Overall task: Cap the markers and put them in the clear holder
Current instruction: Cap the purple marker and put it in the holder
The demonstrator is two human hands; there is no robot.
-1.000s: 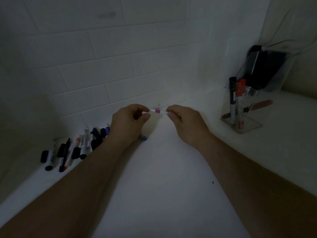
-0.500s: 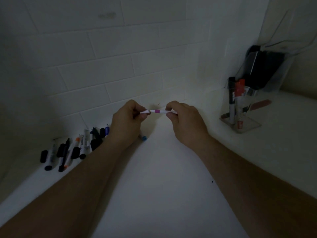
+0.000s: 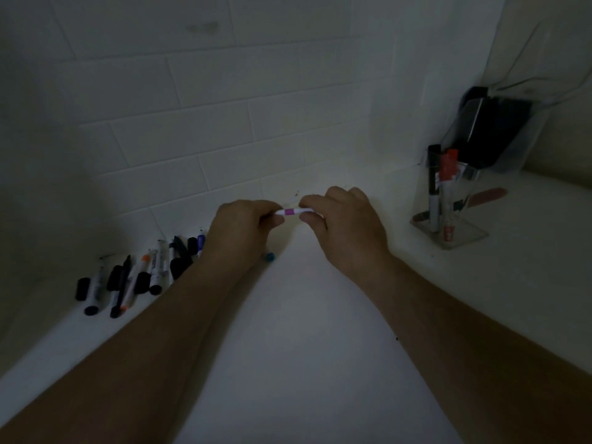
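Observation:
A thin white marker with a purple band [image 3: 290,211] is held level above the white counter, between both hands. My left hand [image 3: 242,230] pinches its left end and my right hand [image 3: 344,224] pinches its right end; both ends are hidden by fingers. Whether a cap is in either hand I cannot tell. Several loose markers and caps [image 3: 141,274] lie in a row at the left by the wall. The clear holder [image 3: 450,206] stands at the right with a black marker [image 3: 433,184] and a red marker [image 3: 448,187] upright in it.
A small blue cap or tip [image 3: 270,257] lies on the counter below my left hand. A second clear bin with dark objects [image 3: 499,133] stands behind the holder. White tiled walls close off the back and the corner. The light is dim.
My two hands have drawn closer together along the purple-banded marker, so less of it shows between them. The view has shifted slightly.

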